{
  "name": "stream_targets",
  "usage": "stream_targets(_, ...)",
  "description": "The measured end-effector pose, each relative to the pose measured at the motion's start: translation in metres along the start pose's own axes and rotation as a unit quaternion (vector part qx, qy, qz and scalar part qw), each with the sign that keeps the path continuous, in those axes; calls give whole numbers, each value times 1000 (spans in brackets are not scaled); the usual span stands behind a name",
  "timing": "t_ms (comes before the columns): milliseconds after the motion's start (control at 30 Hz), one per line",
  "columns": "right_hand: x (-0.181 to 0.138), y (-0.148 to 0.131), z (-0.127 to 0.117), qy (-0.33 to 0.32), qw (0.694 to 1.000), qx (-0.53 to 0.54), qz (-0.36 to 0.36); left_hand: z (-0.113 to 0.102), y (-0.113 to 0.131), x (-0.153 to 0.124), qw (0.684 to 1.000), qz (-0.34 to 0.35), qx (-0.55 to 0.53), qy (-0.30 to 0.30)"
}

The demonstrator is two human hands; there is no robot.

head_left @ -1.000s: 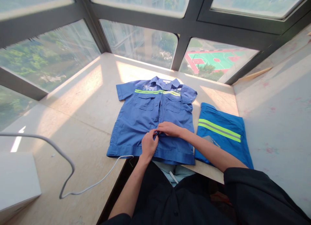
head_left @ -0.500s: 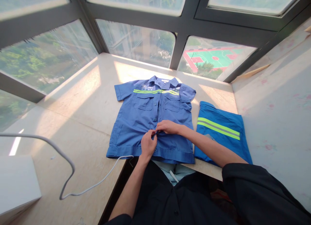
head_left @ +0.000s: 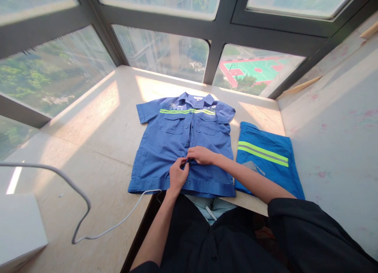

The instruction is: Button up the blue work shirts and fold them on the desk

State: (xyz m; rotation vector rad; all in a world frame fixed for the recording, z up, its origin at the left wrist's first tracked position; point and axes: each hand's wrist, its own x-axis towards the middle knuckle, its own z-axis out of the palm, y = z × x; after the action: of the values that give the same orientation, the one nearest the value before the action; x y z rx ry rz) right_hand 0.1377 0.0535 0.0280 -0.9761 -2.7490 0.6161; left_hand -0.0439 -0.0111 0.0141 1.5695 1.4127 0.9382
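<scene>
Lying flat and face up on the pale table [head_left: 97, 139], a blue shirt [head_left: 165, 147] is seen with its collar at the far side and its hem at the near edge. A yellow-green stripe [head_left: 177, 111] is seen across its chest, above two pockets. Both hands are set on the middle front of the shirt, low down near the hem. The left hand [head_left: 177, 178] is pinched on the shirt's front edge, with thumb and fingers pressed together on the cloth. The right hand [head_left: 201, 155] is laid just beside it, touching it, and its fingertips are closed on the same strip of cloth. Whether a button is held between them cannot be told. A folded bright blue garment [head_left: 271, 174] with a yellow and grey band is placed just to the right of the shirt, its edge close to the shirt's side. A white cable [head_left: 85, 202] is curled over the near left part of the table, and its end is tucked by the shirt's hem. A white box [head_left: 20, 225] is seen at the near left corner. Big windows [head_left: 165, 52] are seen on the far side.
</scene>
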Motion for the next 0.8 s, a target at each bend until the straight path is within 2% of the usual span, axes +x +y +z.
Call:
stream_targets(133,-14,-11,3,109,989,61,76,-1,4,3,998,-38,-42,8)
stream_targets(267,-28,-31,13,203,963,53,171,0,6,3,996,-59,-62,26)
stream_targets(433,-31,-55,29,207,947,39,241,-1,5,0,995,-58,-71,33)
stream_targets(567,-24,-63,34,207,939,44,273,-3,5,0,996,-57,-63,27)
stream_targets(800,-25,-61,33,220,943,66,241,-11,10,3,998,-38,-58,3)
